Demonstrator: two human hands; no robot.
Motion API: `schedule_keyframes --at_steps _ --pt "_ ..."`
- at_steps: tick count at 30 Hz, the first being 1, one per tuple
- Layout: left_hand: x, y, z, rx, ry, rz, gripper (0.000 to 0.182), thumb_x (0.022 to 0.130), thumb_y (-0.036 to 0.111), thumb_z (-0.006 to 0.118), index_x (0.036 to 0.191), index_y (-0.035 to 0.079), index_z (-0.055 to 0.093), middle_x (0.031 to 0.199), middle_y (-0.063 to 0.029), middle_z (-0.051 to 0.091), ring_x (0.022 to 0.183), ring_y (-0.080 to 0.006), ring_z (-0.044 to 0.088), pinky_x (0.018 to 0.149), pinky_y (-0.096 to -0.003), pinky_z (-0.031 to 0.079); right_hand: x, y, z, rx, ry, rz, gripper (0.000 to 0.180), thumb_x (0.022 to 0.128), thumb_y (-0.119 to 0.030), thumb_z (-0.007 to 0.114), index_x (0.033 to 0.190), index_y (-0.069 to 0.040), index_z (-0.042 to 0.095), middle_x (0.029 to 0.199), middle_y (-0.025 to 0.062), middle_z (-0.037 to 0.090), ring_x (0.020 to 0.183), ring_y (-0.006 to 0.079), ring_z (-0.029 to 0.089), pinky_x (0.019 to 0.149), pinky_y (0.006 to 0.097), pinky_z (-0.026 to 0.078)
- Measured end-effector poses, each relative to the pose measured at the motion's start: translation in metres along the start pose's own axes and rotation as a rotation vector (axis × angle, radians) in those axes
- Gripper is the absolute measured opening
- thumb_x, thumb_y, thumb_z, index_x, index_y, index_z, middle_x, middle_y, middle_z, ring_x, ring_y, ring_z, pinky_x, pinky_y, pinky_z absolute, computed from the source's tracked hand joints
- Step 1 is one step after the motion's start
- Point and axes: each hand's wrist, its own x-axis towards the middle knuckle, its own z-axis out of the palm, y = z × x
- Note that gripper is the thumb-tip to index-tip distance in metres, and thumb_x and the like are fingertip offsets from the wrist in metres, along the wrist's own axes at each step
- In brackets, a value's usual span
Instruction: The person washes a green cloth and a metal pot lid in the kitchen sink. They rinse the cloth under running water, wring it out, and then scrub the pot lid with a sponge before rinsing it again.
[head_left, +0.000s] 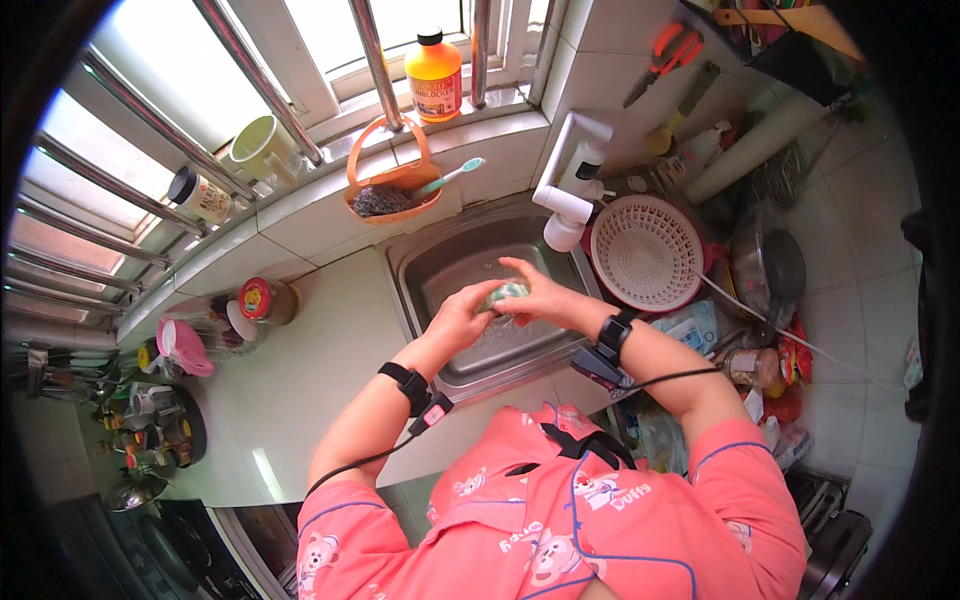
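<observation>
Over the stainless steel sink (480, 367), my left hand (461, 311) and my right hand (551, 298) grip a small green-and-white object (507, 294) between them. Fingers cover much of it, so I cannot tell exactly what it is. Water shows in the basin beneath my hands. A white faucet (566, 217) reaches over the sink's back right corner, apart from my hands. Each wrist wears a black strap with a small cabled device.
Right of the sink stands a white colander (645, 251) in a pink basin. An orange hanging basket (390, 202) holds a steel-wool scrubber and a brush. A lidded jar (262, 300) stands on the left counter (315, 390). Drain-unblocker bottle (435, 79) sits on the windowsill.
</observation>
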Motion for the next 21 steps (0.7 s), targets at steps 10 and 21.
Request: schedule_keyframes --at_steps 10,21 --pt "0.004 0.031 0.016 -1.361 0.007 -0.864 0.009 0.079 0.012 0.058 0.084 0.011 0.052 0.068 0.0001 0.048 0.042 -0.0073 0.037 0.038 -0.0208 0.026 -0.017 -0.006 -0.002 -1.296 0.080 -1.009 0.061 0.070 -0.009 0.067 0.128 -0.015 0.048 0.134 0.0089 0.042 0.129 0.0349 0.033 0.100 0.0471 0.036" --pt "0.017 0.062 0.004 -0.987 -0.309 -0.810 0.022 0.079 0.005 0.063 0.090 0.012 0.046 0.062 0.0026 0.042 0.043 -0.0053 0.031 0.038 -0.0220 0.021 -0.010 -0.036 -0.008 -1.454 0.104 -1.077 0.026 0.068 -0.026 0.066 0.080 -0.010 0.051 0.070 0.0079 0.056 0.059 0.0272 0.062 0.049 0.0370 0.050"
